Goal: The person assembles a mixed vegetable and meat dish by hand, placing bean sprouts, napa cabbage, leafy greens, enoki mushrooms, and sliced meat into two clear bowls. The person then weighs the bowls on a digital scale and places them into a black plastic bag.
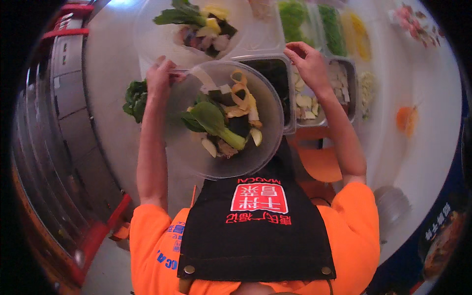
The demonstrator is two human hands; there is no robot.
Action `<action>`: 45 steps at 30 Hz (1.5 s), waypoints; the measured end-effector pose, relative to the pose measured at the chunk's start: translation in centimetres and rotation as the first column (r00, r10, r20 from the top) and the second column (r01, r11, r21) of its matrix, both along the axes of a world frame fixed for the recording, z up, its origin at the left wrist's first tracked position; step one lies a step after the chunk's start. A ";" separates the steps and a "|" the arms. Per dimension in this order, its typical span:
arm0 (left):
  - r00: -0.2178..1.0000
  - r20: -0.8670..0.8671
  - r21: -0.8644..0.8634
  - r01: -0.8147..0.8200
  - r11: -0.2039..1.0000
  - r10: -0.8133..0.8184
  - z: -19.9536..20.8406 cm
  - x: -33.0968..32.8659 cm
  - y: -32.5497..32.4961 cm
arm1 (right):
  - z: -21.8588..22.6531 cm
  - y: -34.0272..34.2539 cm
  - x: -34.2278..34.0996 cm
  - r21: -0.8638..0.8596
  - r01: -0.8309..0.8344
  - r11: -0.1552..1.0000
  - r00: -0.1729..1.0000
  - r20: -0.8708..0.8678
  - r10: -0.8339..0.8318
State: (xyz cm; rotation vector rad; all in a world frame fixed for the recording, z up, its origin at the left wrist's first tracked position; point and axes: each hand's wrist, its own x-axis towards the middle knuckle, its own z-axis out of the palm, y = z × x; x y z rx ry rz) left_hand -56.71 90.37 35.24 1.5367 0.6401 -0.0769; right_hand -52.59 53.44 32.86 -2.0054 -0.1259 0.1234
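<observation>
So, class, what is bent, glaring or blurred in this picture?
In the head view: black corners; the right edge of the white table bows; bluish-white glare at top left; the orange item at right looks smeared, the near bowl crisper.

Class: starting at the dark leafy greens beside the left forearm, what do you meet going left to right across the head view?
Dark leafy greens, left hand, bok choy in the near bowl, right hand, yellow strips, orange object.
</observation>
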 end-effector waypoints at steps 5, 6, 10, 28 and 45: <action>0.994 -0.033 -0.001 -0.103 0.995 0.102 1.1 -0.8 0.1 | -7.9 4.3 10.9 -0.288 -0.073 0.955 0.990 0.097 0.105; 0.989 -0.034 -0.007 -0.147 0.989 0.147 1.4 -1.1 0.3 | -9.2 5.7 13.1 -0.307 -0.050 0.950 0.988 0.124 0.092; 0.961 -0.070 -0.024 -0.270 0.963 0.268 2.4 -3.6 1.3 | -12.9 10.2 19.5 -0.410 -0.060 0.910 0.996 0.035 0.082; 0.951 -0.095 -0.061 -0.301 0.952 0.295 4.2 -6.1 2.6 | -12.4 13.3 21.6 -0.163 0.026 0.986 0.998 0.054 -0.017; 0.982 -0.047 -0.089 -0.188 0.978 0.184 4.8 -3.3 3.5 | -5.8 9.3 20.7 0.426 0.138 0.894 0.871 -0.481 0.095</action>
